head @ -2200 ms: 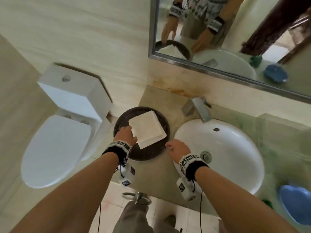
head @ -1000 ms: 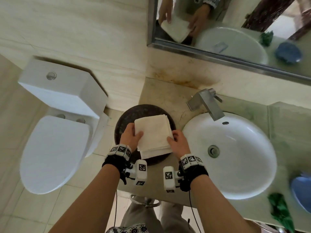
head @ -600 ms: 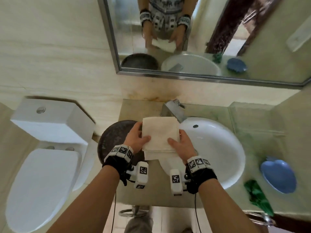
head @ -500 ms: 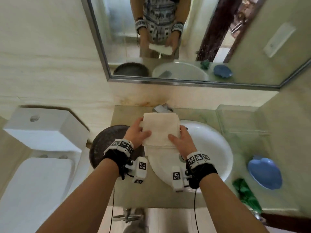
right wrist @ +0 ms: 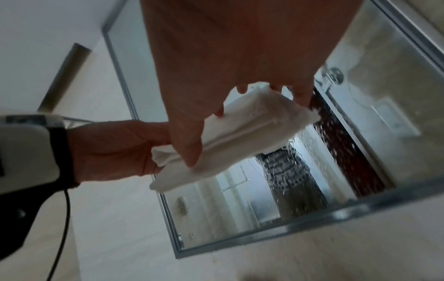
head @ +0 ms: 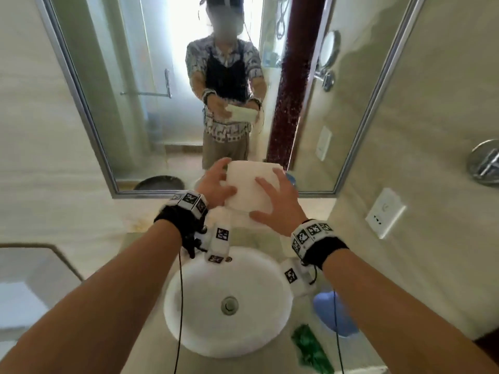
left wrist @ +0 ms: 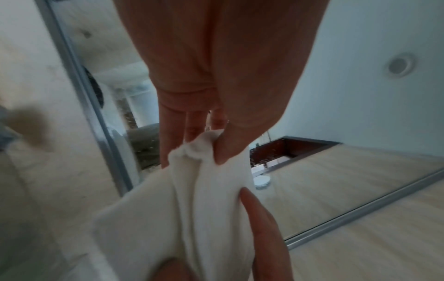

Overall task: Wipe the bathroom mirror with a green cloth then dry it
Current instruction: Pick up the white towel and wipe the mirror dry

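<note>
Both hands hold a folded white towel (head: 249, 188) up in front of the lower edge of the silver-framed mirror (head: 151, 103). My left hand (head: 226, 175) grips its left edge, thumb on top and fingers behind; the left wrist view shows the towel (left wrist: 204, 190) bunched between thumb and fingers. My right hand (head: 259, 198) grips the right edge, and in the right wrist view the towel (right wrist: 240, 133) sits between its thumb and fingers. Water droplets speckle the mirror (right wrist: 312, 171). The green cloth (head: 310, 346) lies crumpled on the counter, right of the sink.
A white sink (head: 205, 300) is set in the counter directly below my hands. A blue dish (head: 348, 323) sits on the counter to its right, and a wall socket (head: 384, 213) is on the right wall. A dark round tray shows as a reflection (head: 159, 183) in the mirror.
Both hands took hold of the white towel on the dark tray, then lifted it right and up over the sink to the mirror's lower edge. My view tilted up to the mirror.
</note>
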The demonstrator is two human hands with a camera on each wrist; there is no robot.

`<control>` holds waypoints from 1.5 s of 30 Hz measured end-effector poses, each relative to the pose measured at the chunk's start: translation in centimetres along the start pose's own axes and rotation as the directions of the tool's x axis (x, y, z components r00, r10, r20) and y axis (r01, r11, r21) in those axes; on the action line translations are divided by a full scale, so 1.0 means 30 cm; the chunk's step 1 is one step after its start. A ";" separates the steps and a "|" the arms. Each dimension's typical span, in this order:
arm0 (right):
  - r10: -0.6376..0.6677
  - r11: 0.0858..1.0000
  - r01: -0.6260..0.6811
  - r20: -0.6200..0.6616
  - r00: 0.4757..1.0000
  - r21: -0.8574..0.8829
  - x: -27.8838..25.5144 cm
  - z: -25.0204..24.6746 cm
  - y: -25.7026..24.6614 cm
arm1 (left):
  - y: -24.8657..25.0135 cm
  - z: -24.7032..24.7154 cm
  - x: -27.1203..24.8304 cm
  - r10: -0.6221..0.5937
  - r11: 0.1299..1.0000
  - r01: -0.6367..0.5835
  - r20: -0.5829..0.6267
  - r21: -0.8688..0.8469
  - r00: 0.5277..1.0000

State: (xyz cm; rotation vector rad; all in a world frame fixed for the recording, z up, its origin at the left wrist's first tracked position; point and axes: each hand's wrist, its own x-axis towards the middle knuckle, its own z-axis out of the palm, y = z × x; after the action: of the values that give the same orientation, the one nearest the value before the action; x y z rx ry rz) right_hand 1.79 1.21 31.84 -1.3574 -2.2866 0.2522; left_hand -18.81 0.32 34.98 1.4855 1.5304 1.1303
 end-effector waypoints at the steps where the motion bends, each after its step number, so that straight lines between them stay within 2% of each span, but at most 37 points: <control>1: -0.018 0.998 0.018 0.006 1.000 -0.054 0.011 -0.052 0.009 | 0.055 0.011 0.012 0.012 0.999 -0.013 -0.007 -0.031 1.000; 4: -0.041 0.964 0.038 -0.005 0.999 -0.265 0.061 -0.199 0.026 | 0.216 0.026 0.049 0.055 0.995 -0.056 -0.012 -0.087 0.998; 9: -0.155 0.841 0.145 0.026 0.988 -0.522 0.157 -0.379 -0.005 | 0.442 0.009 0.129 0.116 0.987 -0.118 -0.028 -0.105 0.993; 13: -0.164 0.848 0.110 -0.059 0.985 -0.519 0.250 -0.495 -0.032 | 0.586 -0.028 0.201 0.193 0.979 -0.193 0.001 -0.062 0.981; 17: -0.185 0.871 0.136 -0.059 0.981 -0.472 0.328 -0.608 -0.049 | 0.697 -0.067 0.286 0.243 0.970 -0.243 0.059 -0.012 0.968; 20: -0.211 0.864 0.139 -0.098 0.973 -0.484 0.387 -0.689 -0.039 | 0.769 -0.092 0.365 0.310 0.943 -0.314 0.047 0.108 0.949; 23: -0.180 0.884 0.075 -0.188 0.966 -0.461 0.444 -0.774 -0.022 | 0.838 -0.117 0.430 0.359 0.901 -0.340 -0.023 0.271 0.933; 24: -0.167 0.897 0.054 -0.224 0.960 -0.439 0.463 -0.799 -0.016 | 0.860 -0.128 0.449 0.390 0.862 -0.350 -0.041 0.367 0.920; 26: -0.120 0.924 0.003 -0.284 0.951 -0.382 0.503 -0.849 0.000 | 0.902 -0.159 0.477 0.470 0.724 -0.358 -0.042 0.590 0.882; 29: -0.061 0.954 -0.054 -0.368 0.928 -0.295 0.575 -0.916 0.046 | 0.980 -0.209 0.513 0.494 0.567 -0.307 -0.017 0.765 0.869; 33: -0.079 0.969 -0.046 -0.481 0.873 -0.242 0.676 -1.001 0.104 | 1.075 -0.262 0.556 0.485 0.453 -0.208 -0.044 0.867 0.873; 39: -0.117 0.980 0.005 -0.549 0.827 -0.201 0.819 -1.096 0.169 | 1.091 -0.268 0.587 0.522 0.487 -0.088 -0.209 0.869 0.827; 42: -0.079 0.978 -0.045 -0.557 0.827 -0.206 0.886 -1.135 0.220 | 1.081 -0.251 0.631 0.487 0.505 0.021 -0.304 0.863 0.819; 45: -0.062 0.976 -0.085 -0.626 0.778 -0.203 0.944 -1.164 0.279 | 1.079 -0.227 0.693 0.434 0.579 0.123 -0.432 0.806 0.791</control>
State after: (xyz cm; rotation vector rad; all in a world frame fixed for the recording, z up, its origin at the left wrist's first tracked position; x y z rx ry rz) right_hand 13.61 27.16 67.61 -1.3018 -1.7596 -0.4203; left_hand -14.91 18.80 69.20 1.9992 2.6730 1.1076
